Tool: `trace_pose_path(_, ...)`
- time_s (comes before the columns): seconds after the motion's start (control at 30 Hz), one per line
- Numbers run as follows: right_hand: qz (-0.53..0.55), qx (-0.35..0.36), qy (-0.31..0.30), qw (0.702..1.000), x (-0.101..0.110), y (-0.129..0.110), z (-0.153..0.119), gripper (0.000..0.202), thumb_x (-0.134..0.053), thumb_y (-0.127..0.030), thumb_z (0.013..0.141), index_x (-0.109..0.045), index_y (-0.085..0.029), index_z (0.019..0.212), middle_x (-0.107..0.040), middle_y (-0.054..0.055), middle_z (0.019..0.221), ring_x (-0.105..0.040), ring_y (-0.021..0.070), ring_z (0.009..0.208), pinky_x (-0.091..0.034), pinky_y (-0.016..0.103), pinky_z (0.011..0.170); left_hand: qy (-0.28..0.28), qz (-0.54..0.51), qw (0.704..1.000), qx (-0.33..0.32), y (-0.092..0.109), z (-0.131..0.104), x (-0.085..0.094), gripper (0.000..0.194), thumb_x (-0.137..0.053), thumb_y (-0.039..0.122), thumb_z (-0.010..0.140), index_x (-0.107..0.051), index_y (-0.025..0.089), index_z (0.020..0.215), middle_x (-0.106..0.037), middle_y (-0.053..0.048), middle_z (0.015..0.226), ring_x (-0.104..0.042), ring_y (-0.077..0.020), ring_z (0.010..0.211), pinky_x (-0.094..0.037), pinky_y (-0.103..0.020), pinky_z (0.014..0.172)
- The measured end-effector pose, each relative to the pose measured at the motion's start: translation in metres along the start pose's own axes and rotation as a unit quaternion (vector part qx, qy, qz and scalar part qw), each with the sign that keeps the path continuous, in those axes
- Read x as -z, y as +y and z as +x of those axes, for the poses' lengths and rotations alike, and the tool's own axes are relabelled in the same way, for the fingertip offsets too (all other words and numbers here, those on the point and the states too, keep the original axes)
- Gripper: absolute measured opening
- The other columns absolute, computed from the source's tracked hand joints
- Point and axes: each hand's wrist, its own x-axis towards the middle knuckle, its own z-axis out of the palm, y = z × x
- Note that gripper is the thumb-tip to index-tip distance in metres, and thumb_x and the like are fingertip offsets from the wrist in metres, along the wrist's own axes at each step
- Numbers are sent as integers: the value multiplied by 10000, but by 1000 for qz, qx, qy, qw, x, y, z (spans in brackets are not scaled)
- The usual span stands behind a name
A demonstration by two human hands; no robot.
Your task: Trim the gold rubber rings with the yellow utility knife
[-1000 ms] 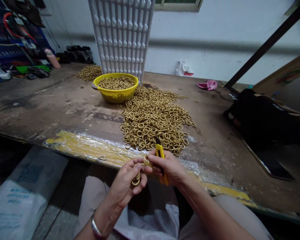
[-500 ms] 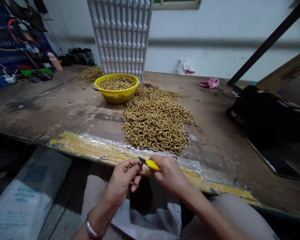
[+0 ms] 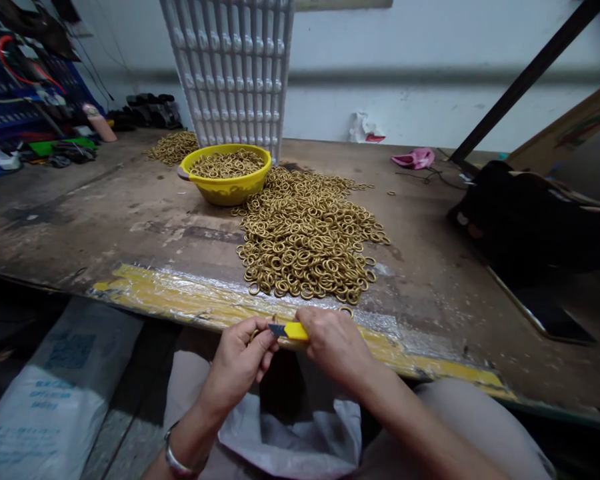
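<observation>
My left hand (image 3: pixel 245 357) is closed on brass-coloured rings at the table's front edge; its fingers hide most of them. My right hand (image 3: pixel 333 340) grips a yellow-handled knife (image 3: pixel 296 331), whose dark blade points left and meets the fingertips of my left hand. Just beyond both hands lies a large heap of rings (image 3: pixel 310 247), with one loose ring (image 3: pixel 347 311) near my right hand. Behind the heap on the left, a yellow basin (image 3: pixel 230 190) is filled with similar rings. Below my hands, an open white bag (image 3: pixel 290 440) hangs between the knees.
A smaller ring pile (image 3: pixel 175 147) lies behind the basin, near a ridged translucent panel (image 3: pixel 235 73). Dark cloth (image 3: pixel 535 227) and a phone (image 3: pixel 545 313) rest on the right. A pink cloth (image 3: pixel 414 159) is farther back. A white sack (image 3: pixel 55 393) stands at lower left.
The knife blade has turned flatter and moved left against the left fingertips. The view has shifted slightly, so the table things appear a little farther left and higher.
</observation>
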Motion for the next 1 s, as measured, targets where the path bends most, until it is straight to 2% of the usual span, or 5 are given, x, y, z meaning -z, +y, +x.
trace_pose_path(0.23,-46,-174,43,983,28,45,6,147,-487,-198,833,-633,-193,851,-689,76,802,-611,187,713,-277,272,566,-69,-69,995,13,7,-14,4,237,-619,354,811,-613,132,727,-582,-10,605,-385,-29,361,-257,-134,313)
trace_pose_path(0.6,-33,-144,-47,988,-2,42,10,168,-565,-264,780,-669,-133,777,-685,144,816,-622,220,767,-339,266,589,-153,-322,931,77,-9,-8,4,312,-613,347,804,-542,173,1053,-616,-44,767,-439,-54,426,-244,-126,309)
trace_pose_path(0.73,112,-129,-23,985,2,39,12,102,-543,-183,691,-577,-160,598,-596,39,592,-520,134,561,-280,237,506,-142,-287,942,100,-13,-4,-4,261,-657,382,770,-549,146,743,-537,2,635,-408,-46,417,-217,-120,298)
trace_pose_path(0.9,544,-109,-160,816,6,23,8,164,-506,-268,667,-439,-198,535,-349,-76,411,-268,65,364,-191,215,377,2,-52,999,-5,-19,-5,-15,219,-646,306,799,-611,187,979,-613,3,655,-460,-72,459,-347,-155,398)
trace_pose_path(1.0,634,-60,-235,734,4,21,5,193,-545,-267,645,-450,-179,503,-387,-68,415,-285,49,358,-203,194,359,20,36,992,-121,-16,-8,-15,176,-617,242,821,-675,194,980,-672,-43,816,-525,-106,557,-440,-213,548)
